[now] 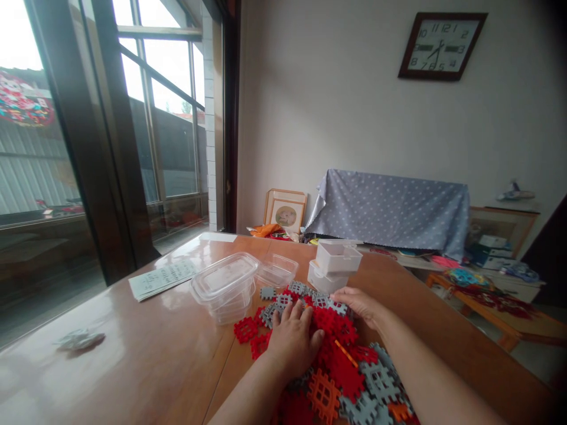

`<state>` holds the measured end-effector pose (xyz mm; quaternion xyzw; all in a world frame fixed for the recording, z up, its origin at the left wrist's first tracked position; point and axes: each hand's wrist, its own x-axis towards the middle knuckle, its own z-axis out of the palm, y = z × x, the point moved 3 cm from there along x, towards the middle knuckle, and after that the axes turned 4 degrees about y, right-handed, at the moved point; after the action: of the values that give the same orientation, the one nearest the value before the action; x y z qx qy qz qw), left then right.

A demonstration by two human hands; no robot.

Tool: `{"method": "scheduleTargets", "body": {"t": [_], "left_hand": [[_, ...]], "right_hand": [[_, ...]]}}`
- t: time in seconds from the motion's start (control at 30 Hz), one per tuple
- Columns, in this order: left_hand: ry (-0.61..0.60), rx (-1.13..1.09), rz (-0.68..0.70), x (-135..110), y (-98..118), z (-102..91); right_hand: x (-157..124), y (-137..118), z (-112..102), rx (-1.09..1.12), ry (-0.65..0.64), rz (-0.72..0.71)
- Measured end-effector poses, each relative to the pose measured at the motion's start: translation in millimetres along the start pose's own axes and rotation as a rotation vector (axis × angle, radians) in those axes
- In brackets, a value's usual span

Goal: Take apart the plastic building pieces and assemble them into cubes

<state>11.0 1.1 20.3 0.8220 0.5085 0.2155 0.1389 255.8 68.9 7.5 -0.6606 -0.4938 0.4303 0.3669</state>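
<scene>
A heap of red, grey and orange plastic interlocking building tiles lies on the table in front of me. My left hand (295, 336) rests palm down on the heap, fingers spread over grey and red tiles. At the far right side of the heap, my right hand (359, 304) has its fingers closed at the edge of a grey interlocking tile (339, 307); its thumb is mostly hidden. Red tiles (330, 324) fill the space between the hands. Closer to me lie an orange window tile (324, 394) and several grey tiles (380, 381).
Behind the heap stand stacked clear plastic containers (225, 283), a shallow clear tray (278, 270) and two stacked whitish boxes (339, 258). On the left of the wooden table (177, 342) are a paper booklet (162, 279) and a crumpled plastic packet (80, 339).
</scene>
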Motion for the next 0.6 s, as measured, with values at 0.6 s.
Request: {"method": "scheduleTargets", "body": {"t": [0.6], "left_hand": [[0.011, -0.159, -0.063, 4, -6, 2.6]], "right_hand": [[-29, -41, 14, 0.198, -0.040, -0.097]]}}
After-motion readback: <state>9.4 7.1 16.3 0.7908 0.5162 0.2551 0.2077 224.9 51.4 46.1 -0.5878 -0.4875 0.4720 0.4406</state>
